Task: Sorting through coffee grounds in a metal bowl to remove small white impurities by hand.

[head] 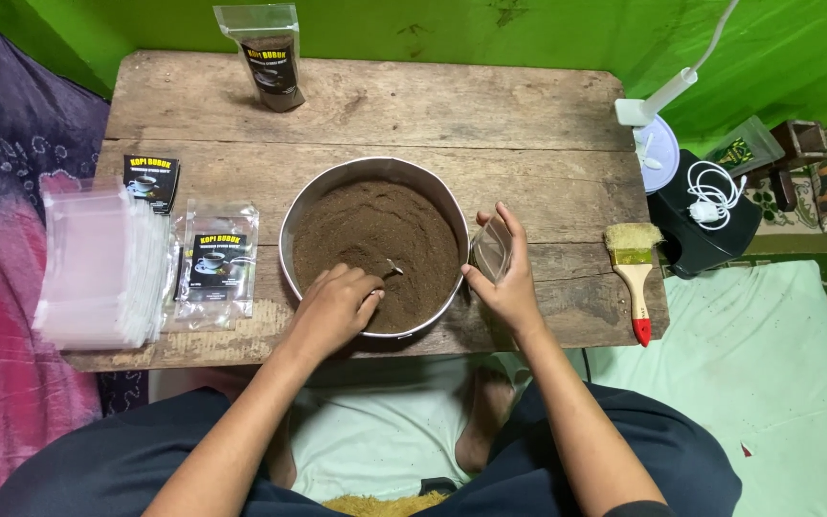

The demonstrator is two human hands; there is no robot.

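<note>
A round metal bowl [291, 222] full of dark brown powder [375, 244] sits in the middle of a low wooden table [490, 105]. My left hand [335, 304] reaches into the bowl's near side and grips a small spoon [393, 268] whose end pokes out of the powder. My right hand [507, 278] holds a small clear plastic pouch [492, 249] open just outside the bowl's right rim.
A stack of clear empty pouches [98, 263] and labelled pouches [217, 263] lie at the left. A filled pouch [268, 56] stands at the back. A paintbrush [634, 278] with a red-tipped handle lies at the right, beside a black device [710, 225] and a white lamp [662, 96].
</note>
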